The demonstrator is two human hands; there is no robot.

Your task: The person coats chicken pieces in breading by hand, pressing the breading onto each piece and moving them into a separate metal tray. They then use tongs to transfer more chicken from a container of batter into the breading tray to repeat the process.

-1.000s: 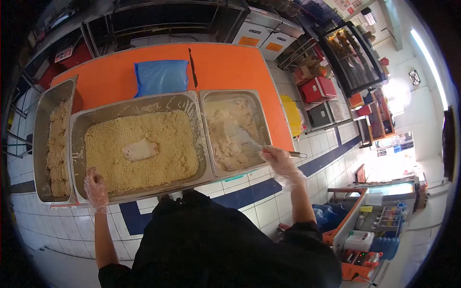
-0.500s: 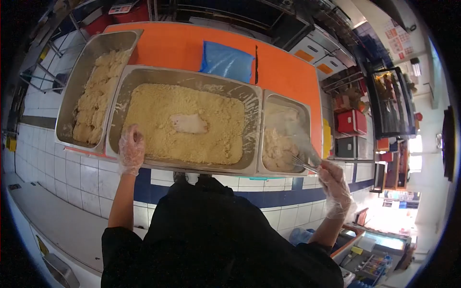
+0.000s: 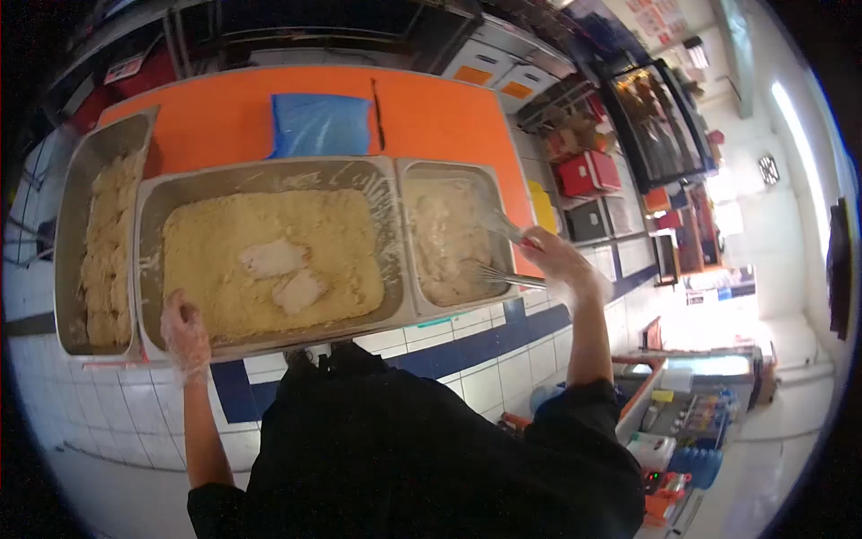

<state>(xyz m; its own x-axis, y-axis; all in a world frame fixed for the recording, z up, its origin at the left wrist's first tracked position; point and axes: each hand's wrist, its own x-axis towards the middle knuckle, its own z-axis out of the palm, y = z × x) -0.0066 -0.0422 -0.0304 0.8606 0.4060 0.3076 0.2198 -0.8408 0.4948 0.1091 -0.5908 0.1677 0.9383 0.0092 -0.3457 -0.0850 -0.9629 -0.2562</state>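
Observation:
My right hand (image 3: 561, 265), in a clear plastic glove, grips a blurred metal utensil with a red part, which looks like tongs (image 3: 512, 229). It reaches over the right-hand pan (image 3: 496, 180) of pale wet batter and meat. A wire whisk (image 3: 489, 274) rests in that pan, its handle over the front rim. In the middle pan (image 3: 269, 171), two pale raw pieces, seemingly chicken, lie on yellowish flour (image 3: 197, 234): an upper piece (image 3: 274, 258) and a lower piece (image 3: 299, 292). My gloved left hand (image 3: 186, 332) hovers by this pan's front left corner, fingers loosely curled, apart and holding nothing.
The left-hand pan (image 3: 148, 135) holds several coated pieces (image 3: 112, 242). A blue plastic bag (image 3: 321, 126) lies on the orange table (image 3: 440, 117) behind the pans. White tiled floor (image 3: 480, 391) shows in front. Shelving with a red box (image 3: 588, 173) stands to the right.
A second pale piece now lies on the flour beside the first. The utensil in my right hand has swung back over the right-hand pan. The whole view has shifted, moving the pans leftward.

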